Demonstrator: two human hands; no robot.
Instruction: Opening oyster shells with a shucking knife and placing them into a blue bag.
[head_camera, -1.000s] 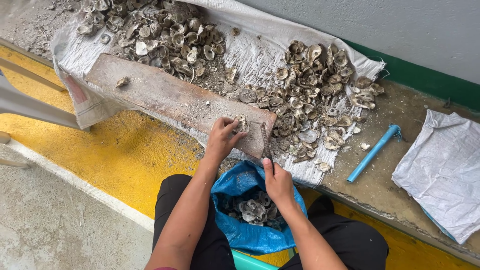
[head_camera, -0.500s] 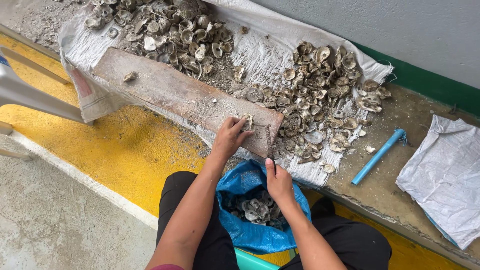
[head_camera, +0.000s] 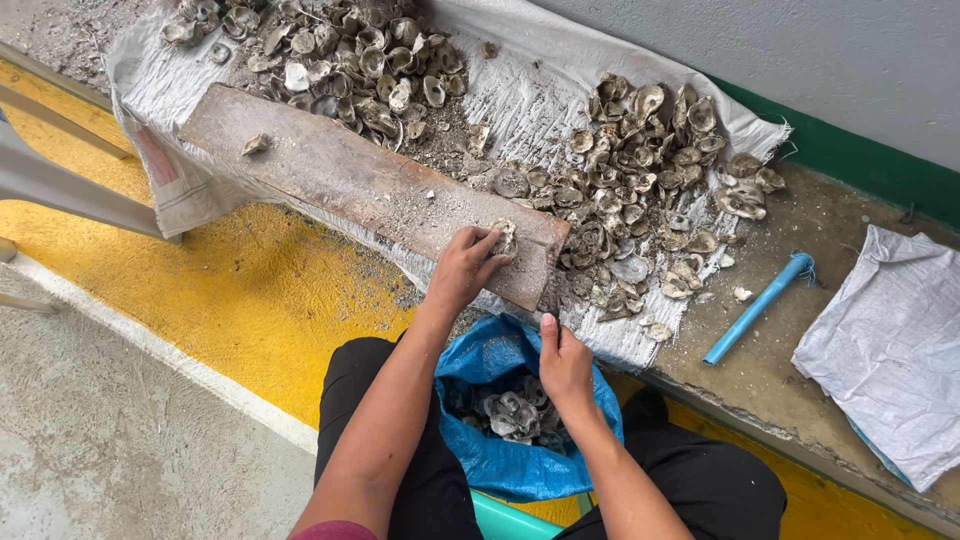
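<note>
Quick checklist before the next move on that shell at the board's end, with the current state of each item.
1. Left hand holds the shell on the wooden board: ok, fingers pinch it near the board's right end.
2. Right hand is off the shell: ok, it is above the blue bag.
3. Tool in the right hand: cannot tell, something thin may run up from it.
4. Bag mouth open between the knees: ok, shells show inside.
5. Board rests flat on the white sack: ok, no tilt visible.
6. Blue pipe clear of both hands: ok, it lies to the right.
</note>
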